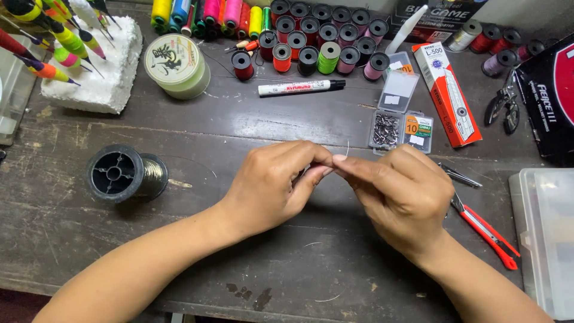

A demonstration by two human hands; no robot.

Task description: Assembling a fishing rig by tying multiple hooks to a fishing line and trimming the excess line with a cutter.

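Observation:
My left hand (275,182) and my right hand (400,194) meet fingertip to fingertip above the middle of the dark wooden table (287,119). Between the pinched fingers runs a thin, nearly clear fishing line (347,149), whose free end curls up just above the right forefinger. Anything small held inside the pinch is hidden by the fingers. A black spool of fine wire-like line (125,173) lies on its side to the left of my left forearm.
Thread spools (317,36) fill the back edge, with a white marker (302,88), a pale green line spool (177,66) and floats stuck in a foam block (95,66). An open small-parts case (396,122), red box (447,93), red-handled scissors (484,230) and clear tubs (547,239) lie right.

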